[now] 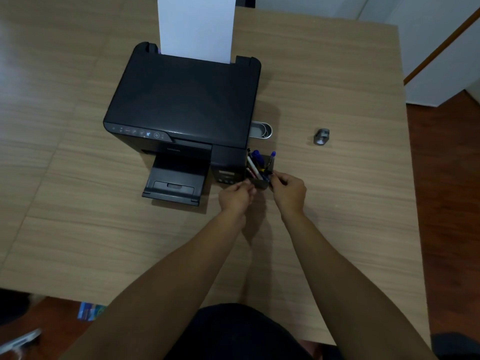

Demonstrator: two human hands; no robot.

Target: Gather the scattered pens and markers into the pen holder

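On the wood-grain tabletop (337,216), just beside the front right corner of a black printer (181,105), stands a dark pen holder (259,179) with several pens and markers (255,162) already upright or leaning inside it, blue caps showing above the rim. Both of the person's bare hands meet at the holder's near side. The left hand (235,197) is at the holder's near left corner, its fingers curled inward; whether they grip the holder or only rest against it cannot be told. The right hand (287,189) is at the near right corner, its fingers (275,176) pinched together around what looks like a dark pen at the holder's rim, though the view is too small to be sure. A white sheet of paper (196,24) stands up from the printer's rear feed. A white oval container (263,129) lies behind the holder against the printer's right side, and a small grey metal object (321,136) sits well apart to the right.
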